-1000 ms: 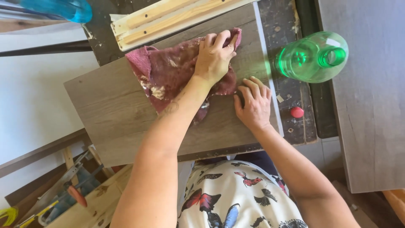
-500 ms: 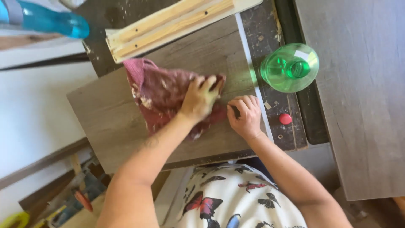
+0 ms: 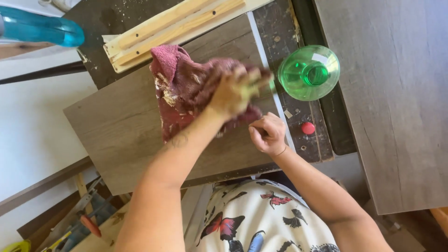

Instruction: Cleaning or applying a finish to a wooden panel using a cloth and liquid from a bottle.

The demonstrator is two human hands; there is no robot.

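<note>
Now: left hand (image 3: 238, 91) blurred, pressed flat on rag (image 3: 179, 88) atop board (image 3: 116, 126). Right hand (image 3: 267, 134) curled shut on board's edge, near green bottle (image 3: 309, 72).

Views: a single head-worn camera is recording; no second view is sharing the scene.
Position: sitting above the person's chest, over the near edge of the grey wood-grain board (image 3: 121, 130).
Direction: looking almost straight down, tilting slightly forward towards the workbench (image 3: 280, 28).
Nearness: framing both forearms at close range.
Edges: taking in the green bottle (image 3: 309, 72) at the right and the tools (image 3: 79, 224) at the lower left.
</note>
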